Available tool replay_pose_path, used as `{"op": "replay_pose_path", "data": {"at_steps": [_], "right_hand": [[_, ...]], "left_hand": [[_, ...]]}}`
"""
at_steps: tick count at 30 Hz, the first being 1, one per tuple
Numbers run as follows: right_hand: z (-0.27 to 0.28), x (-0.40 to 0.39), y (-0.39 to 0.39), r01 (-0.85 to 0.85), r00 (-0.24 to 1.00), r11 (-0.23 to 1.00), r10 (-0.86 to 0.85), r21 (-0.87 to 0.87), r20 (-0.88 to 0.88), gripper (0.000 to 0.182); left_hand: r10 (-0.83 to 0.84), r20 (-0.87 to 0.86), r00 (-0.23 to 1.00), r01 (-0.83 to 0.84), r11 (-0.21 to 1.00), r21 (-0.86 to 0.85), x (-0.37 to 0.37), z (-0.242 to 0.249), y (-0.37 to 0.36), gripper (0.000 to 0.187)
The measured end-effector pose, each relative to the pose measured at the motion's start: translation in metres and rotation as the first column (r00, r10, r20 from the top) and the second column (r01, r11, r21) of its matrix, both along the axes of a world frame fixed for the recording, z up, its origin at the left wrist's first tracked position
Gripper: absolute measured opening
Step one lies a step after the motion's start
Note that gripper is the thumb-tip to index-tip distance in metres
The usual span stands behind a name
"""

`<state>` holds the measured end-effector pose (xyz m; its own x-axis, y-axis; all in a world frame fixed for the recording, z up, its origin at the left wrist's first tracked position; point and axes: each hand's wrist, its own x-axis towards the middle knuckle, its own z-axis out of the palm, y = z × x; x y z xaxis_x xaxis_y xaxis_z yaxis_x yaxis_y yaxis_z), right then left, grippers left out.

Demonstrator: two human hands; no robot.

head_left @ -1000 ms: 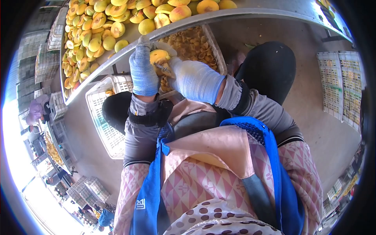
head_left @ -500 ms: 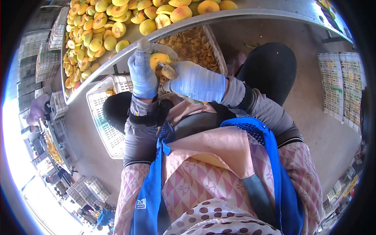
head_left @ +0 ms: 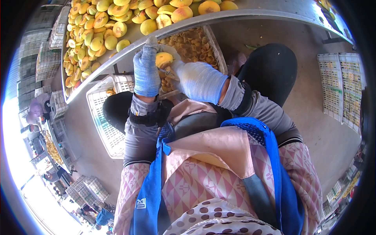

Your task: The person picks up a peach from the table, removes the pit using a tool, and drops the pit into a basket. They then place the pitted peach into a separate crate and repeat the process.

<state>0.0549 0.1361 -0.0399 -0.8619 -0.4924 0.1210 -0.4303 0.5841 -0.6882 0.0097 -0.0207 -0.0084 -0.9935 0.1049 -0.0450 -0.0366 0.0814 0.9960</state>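
Observation:
My left hand (head_left: 146, 72), in a pale blue-grey glove, holds a yellow peach piece (head_left: 163, 59) just below the metal table edge. Gloved the same way, my right hand (head_left: 201, 80) is closed around a small tool (head_left: 167, 72) with a thin metal end. That metal end lies right below the peach, and the fingers of my right hand partly hide its handle. Beneath both hands is a crate of brown, wet-looking fruit pieces (head_left: 197, 45). Many yellow peach halves (head_left: 98, 33), some with reddish centres, are heaped on the table beyond my left hand.
The table's metal rim (head_left: 235, 15) curves across in front of me. A white plastic crate (head_left: 103, 113) stands on the floor by my left knee. Stacked crates (head_left: 340, 86) are at the right. Farther left, a person in a light purple top (head_left: 37, 107) is beside another fruit-covered table.
Both hands have shifted slightly right, with the peach. The right wrist has turned, and the tool's metal end has moved from the peach's face to just below it.

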Motion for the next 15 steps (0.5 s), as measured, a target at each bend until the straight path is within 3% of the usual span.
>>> {"op": "replay_pose_path", "data": {"at_steps": [3, 6, 9, 12, 15], "right_hand": [[-0.021, -0.005, -0.006, -0.109, 0.993, 0.98, 0.115, -0.165, 0.025, 0.025], [-0.004, -0.005, -0.006, -0.144, 0.984, 0.895, 0.176, -0.422, 0.036, 0.019], [0.013, -0.004, 0.0, -0.089, 0.928, 0.863, 0.253, -0.498, 0.272, 0.018], [0.029, -0.006, 0.005, 0.021, 0.785, 0.907, 0.246, -0.421, 0.568, 0.02], [0.02, -0.006, 0.004, -0.014, 0.828, 0.881, 0.276, -0.473, 0.488, 0.023]], "left_hand": [[-0.05, -0.097, 0.994, 0.055, 0.997, 0.056, -0.001, -0.007, -0.005, 0.046], [-0.073, -0.054, 0.996, 0.075, 0.996, 0.041, 0.006, 0.006, -0.003, 0.049], [-0.07, -0.064, 0.996, 0.072, 0.997, 0.036, 0.011, 0.014, 0.0, 0.053], [-0.061, -0.082, 0.995, 0.064, 0.997, 0.034, 0.012, 0.012, -0.001, 0.055], [-0.133, -0.106, 0.985, 0.134, 0.991, 0.001, 0.01, 0.015, -0.002, 0.054]]}}
